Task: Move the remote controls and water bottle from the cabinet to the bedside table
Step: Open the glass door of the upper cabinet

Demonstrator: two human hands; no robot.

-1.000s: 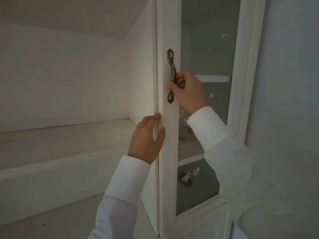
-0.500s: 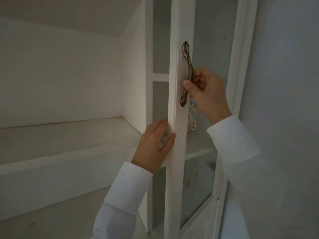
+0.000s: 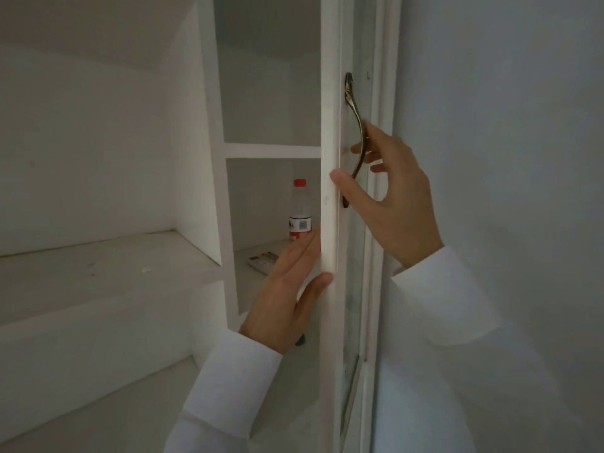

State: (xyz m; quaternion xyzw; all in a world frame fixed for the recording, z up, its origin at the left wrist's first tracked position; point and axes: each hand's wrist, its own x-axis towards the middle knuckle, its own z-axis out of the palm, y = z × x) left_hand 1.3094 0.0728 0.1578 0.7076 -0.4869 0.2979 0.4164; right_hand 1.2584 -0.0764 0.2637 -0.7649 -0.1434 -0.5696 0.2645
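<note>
Head view is showing the right hand hooking its fingers behind the bronze door handle, thumb lying on the front edge of the cabinet door, so it is gripping the handle. The left hand is lying flat with straight fingers against the door's inner edge, holding nothing. The door is standing edge-on to the camera, wide open. Inside the cabinet, the water bottle is standing upright on the middle shelf, and one remote control is lying just in front of it, partly hidden by the left hand; whether another remote is lying there I cannot tell. The bedside table is not in view. Risks, as judged: the door is swinging freely and could drift back onto a reaching arm; a reach past the remote could be tipping the tall bottle; the dim light is making small items easy to miss.
</note>
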